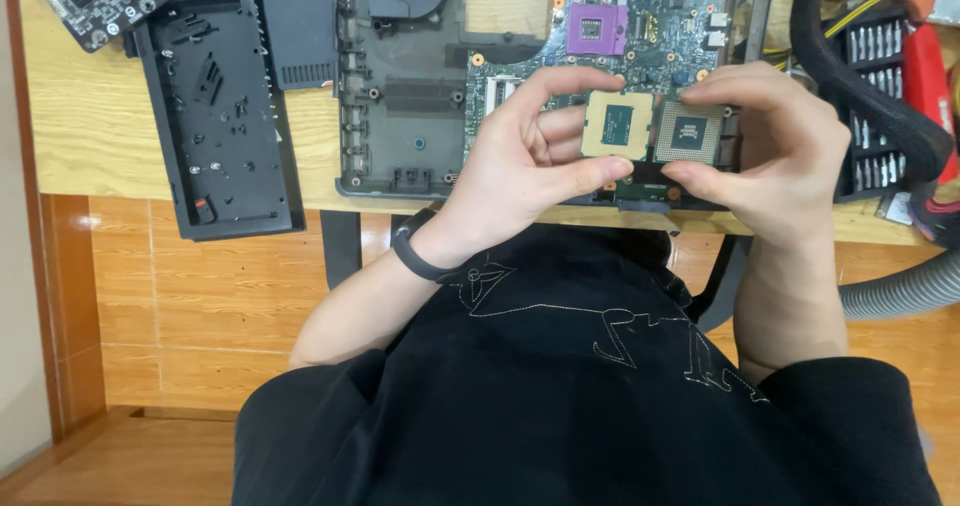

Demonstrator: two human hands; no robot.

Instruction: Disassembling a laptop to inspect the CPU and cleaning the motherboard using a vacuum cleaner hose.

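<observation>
Currently left hand (520, 161) pinches a square processor chip with tan underside (617, 125) between thumb and fingers, right hand (775, 136) grips a second chip with a pin-grid face (688, 132) the same way, the two chips edge to edge, seemingly touching, above the near edge of an opened laptop base (400, 116). Green motherboard (650, 36) with purple socket (597, 29) lies just behind; black cover panel (215, 116) and wooden table (90, 116) at left, screwdriver bit set (875, 46) at right.
</observation>
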